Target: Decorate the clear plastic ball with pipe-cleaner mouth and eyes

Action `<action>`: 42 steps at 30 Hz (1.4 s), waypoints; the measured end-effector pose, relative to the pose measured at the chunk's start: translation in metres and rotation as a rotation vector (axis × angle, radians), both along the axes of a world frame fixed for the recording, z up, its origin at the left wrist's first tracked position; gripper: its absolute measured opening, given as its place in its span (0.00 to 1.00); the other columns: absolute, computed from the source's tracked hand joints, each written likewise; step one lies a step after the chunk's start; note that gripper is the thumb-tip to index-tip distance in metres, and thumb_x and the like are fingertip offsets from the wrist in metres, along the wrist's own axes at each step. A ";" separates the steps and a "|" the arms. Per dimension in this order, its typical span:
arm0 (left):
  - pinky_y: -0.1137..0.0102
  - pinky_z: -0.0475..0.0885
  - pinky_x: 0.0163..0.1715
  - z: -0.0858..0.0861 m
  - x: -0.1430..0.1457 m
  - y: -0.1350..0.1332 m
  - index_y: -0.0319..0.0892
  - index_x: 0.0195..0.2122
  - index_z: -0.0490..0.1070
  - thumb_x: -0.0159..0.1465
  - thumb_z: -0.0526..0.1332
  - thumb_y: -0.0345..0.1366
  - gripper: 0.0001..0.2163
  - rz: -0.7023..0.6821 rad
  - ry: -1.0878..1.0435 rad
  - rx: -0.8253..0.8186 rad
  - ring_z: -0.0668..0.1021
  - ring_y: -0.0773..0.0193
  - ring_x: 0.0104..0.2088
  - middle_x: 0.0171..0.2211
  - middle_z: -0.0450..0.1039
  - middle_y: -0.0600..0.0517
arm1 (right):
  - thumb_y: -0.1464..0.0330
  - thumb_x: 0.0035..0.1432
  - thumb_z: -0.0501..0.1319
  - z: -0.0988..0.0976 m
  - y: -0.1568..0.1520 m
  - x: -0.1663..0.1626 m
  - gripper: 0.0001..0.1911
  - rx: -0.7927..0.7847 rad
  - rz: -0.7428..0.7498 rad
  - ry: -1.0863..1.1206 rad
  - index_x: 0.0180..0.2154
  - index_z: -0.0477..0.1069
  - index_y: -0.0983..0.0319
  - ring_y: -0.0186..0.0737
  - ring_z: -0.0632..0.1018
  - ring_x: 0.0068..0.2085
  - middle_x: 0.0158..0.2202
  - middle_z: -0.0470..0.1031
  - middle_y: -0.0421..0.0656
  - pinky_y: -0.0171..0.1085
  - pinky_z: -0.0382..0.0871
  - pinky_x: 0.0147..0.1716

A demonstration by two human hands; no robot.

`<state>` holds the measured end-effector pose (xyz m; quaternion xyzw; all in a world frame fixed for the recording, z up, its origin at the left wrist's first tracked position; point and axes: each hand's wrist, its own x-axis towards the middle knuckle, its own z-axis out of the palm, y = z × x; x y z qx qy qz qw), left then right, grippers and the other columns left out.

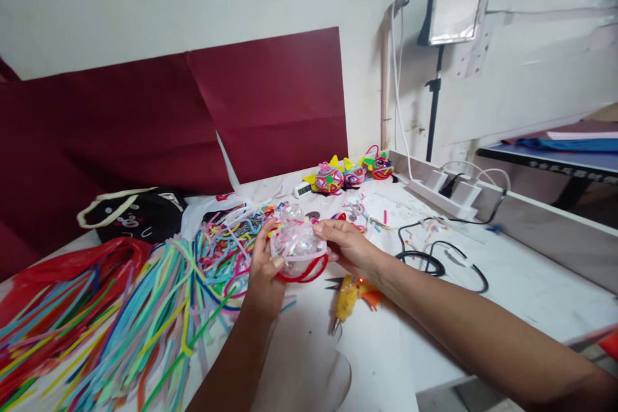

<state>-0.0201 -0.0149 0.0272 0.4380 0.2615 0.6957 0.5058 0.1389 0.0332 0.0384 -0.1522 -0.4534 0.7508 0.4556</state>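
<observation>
A crinkled clear plastic bundle (295,235) with a pale pink pipe cleaner across its front and a red pipe cleaner (309,273) looped below it is held above the table between both hands. My left hand (266,270) grips its left side, the thumb at the front lower edge. On the other side, my right hand (345,244) pinches the upper right edge between thumb and fingers. What lies inside the plastic is too blurred to tell. Just below my right wrist, a yellow glue gun (345,301) lies on the white table with its metal tip toward me.
Loose pipe cleaners (164,309) in many colours spread over the left side, partly on a red plastic bag (103,254). Behind are a black pouch (140,215), a small timer (302,190) and colourful fish-like ornaments (329,177). A black cable (422,261) and power strip (447,199) lie right.
</observation>
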 end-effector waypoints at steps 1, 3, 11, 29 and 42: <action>0.56 0.73 0.48 0.000 0.000 0.000 0.48 0.61 0.61 0.49 0.66 0.33 0.35 -0.004 0.005 0.008 0.74 0.47 0.54 0.55 0.71 0.44 | 0.58 0.43 0.72 0.001 -0.001 0.000 0.23 -0.010 -0.003 -0.008 0.21 0.61 0.63 0.23 0.53 0.17 0.16 0.58 0.31 0.30 0.40 0.17; 0.56 0.74 0.47 0.001 0.000 -0.001 0.49 0.61 0.61 0.50 0.66 0.33 0.35 -0.012 0.010 0.024 0.74 0.47 0.54 0.55 0.71 0.44 | 0.59 0.41 0.73 0.004 -0.001 0.001 0.23 -0.030 -0.015 -0.028 0.20 0.60 0.62 0.23 0.53 0.17 0.15 0.57 0.31 0.29 0.40 0.17; 0.59 0.75 0.45 0.000 0.002 -0.004 0.51 0.61 0.61 0.50 0.65 0.33 0.35 -0.013 0.021 0.011 0.72 0.48 0.56 0.60 0.65 0.46 | 0.60 0.39 0.73 0.004 -0.001 0.002 0.22 -0.055 -0.022 -0.043 0.20 0.61 0.62 0.23 0.55 0.16 0.14 0.58 0.31 0.28 0.41 0.15; 0.55 0.69 0.53 0.001 0.005 -0.006 0.49 0.59 0.62 0.46 0.69 0.33 0.37 0.077 0.068 0.031 0.71 0.45 0.57 0.54 0.70 0.45 | 0.62 0.42 0.73 -0.007 0.008 0.007 0.18 -0.025 -0.010 -0.018 0.22 0.66 0.64 0.23 0.56 0.17 0.16 0.59 0.32 0.27 0.43 0.15; 0.56 0.67 0.54 0.000 0.004 -0.006 0.47 0.60 0.61 0.47 0.70 0.33 0.37 0.114 0.126 0.057 0.71 0.45 0.57 0.57 0.68 0.44 | 0.61 0.41 0.73 -0.007 0.009 0.008 0.18 -0.020 -0.032 -0.046 0.22 0.66 0.63 0.24 0.55 0.17 0.16 0.59 0.32 0.27 0.44 0.15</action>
